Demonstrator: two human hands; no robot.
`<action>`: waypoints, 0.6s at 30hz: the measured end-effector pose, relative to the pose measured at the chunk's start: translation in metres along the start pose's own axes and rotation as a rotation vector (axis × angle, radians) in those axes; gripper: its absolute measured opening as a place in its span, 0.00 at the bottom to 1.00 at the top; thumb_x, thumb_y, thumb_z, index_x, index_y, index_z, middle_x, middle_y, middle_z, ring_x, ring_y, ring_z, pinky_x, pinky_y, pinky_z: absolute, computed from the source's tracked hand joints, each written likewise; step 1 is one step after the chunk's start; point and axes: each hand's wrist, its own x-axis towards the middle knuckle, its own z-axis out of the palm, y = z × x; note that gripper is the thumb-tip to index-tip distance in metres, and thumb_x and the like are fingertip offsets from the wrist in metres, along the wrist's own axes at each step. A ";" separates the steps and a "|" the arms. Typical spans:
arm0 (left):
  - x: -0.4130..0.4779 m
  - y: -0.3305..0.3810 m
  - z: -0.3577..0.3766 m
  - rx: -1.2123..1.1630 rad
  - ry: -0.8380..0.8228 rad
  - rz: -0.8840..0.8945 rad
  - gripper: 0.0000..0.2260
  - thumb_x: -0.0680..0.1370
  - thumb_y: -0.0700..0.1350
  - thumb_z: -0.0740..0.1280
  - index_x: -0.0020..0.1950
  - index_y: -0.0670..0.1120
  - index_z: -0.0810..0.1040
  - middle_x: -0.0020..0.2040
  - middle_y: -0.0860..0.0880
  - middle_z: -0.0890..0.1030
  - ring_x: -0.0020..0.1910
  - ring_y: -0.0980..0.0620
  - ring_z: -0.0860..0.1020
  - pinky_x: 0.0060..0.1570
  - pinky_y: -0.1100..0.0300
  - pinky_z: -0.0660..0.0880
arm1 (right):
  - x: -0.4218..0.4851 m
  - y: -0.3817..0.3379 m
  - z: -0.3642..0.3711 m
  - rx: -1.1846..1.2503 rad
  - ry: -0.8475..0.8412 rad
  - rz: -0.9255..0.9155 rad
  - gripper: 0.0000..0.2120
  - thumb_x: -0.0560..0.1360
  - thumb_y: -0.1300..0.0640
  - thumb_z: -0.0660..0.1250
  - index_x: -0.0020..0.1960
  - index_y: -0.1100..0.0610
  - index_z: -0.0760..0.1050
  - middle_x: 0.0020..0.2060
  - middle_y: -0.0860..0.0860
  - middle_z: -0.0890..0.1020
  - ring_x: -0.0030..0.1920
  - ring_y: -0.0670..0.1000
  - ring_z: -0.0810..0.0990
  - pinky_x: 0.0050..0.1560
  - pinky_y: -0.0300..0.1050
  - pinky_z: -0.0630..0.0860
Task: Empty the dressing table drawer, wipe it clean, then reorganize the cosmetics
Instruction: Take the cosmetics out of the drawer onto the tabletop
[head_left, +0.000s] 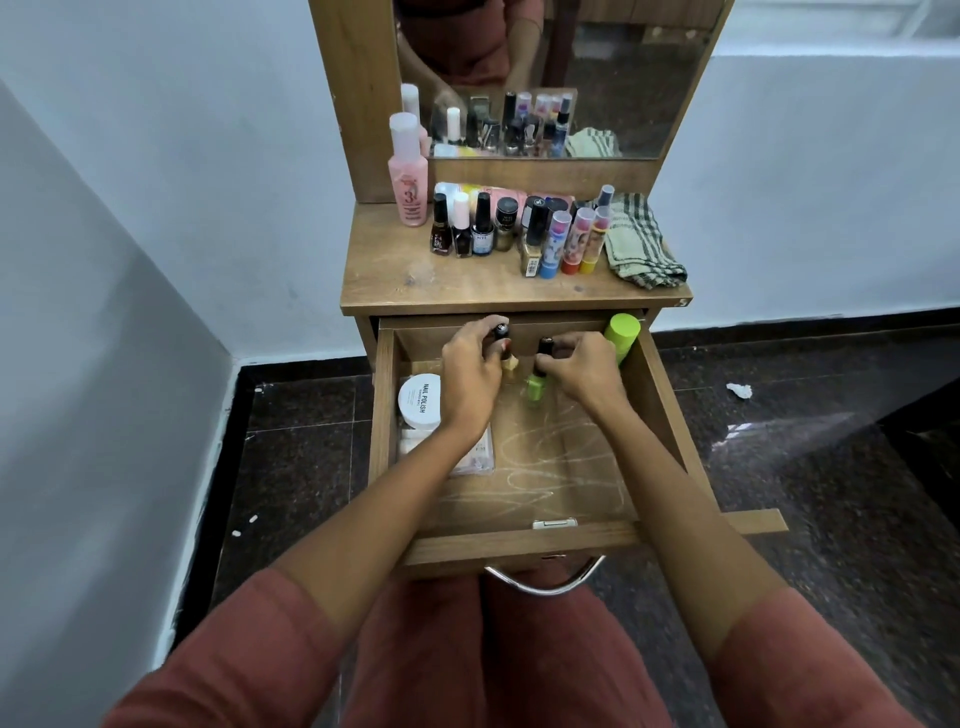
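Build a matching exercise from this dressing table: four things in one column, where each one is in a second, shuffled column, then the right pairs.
Things
1. green nail polish bottle
2. tan nail polish bottle
3. checked cloth
4. white tub

Places
A. at the left side of the open drawer
B. gripped by the left hand
C. at the right end of the tabletop
D. gripped by the right hand

Pairs: 1-D, 2-B, 3-C, 4-A
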 end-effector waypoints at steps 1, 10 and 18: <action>-0.001 0.004 -0.004 0.004 0.002 0.008 0.13 0.75 0.32 0.64 0.57 0.39 0.78 0.55 0.42 0.81 0.54 0.47 0.79 0.59 0.56 0.74 | -0.003 -0.004 -0.005 0.018 -0.016 -0.040 0.13 0.69 0.63 0.70 0.54 0.64 0.79 0.49 0.57 0.83 0.47 0.49 0.79 0.53 0.44 0.76; 0.022 0.045 -0.036 0.079 0.065 0.181 0.15 0.76 0.31 0.61 0.60 0.41 0.77 0.58 0.42 0.80 0.57 0.49 0.77 0.51 0.73 0.67 | -0.014 -0.064 -0.046 0.067 -0.023 -0.355 0.14 0.69 0.69 0.70 0.55 0.65 0.77 0.45 0.50 0.76 0.43 0.47 0.76 0.33 0.22 0.72; 0.064 0.061 -0.037 0.094 0.093 0.197 0.15 0.76 0.32 0.61 0.60 0.42 0.77 0.57 0.43 0.80 0.55 0.51 0.78 0.49 0.72 0.69 | 0.019 -0.090 -0.038 -0.078 0.081 -0.556 0.12 0.69 0.71 0.68 0.51 0.63 0.78 0.48 0.59 0.82 0.47 0.56 0.81 0.51 0.49 0.79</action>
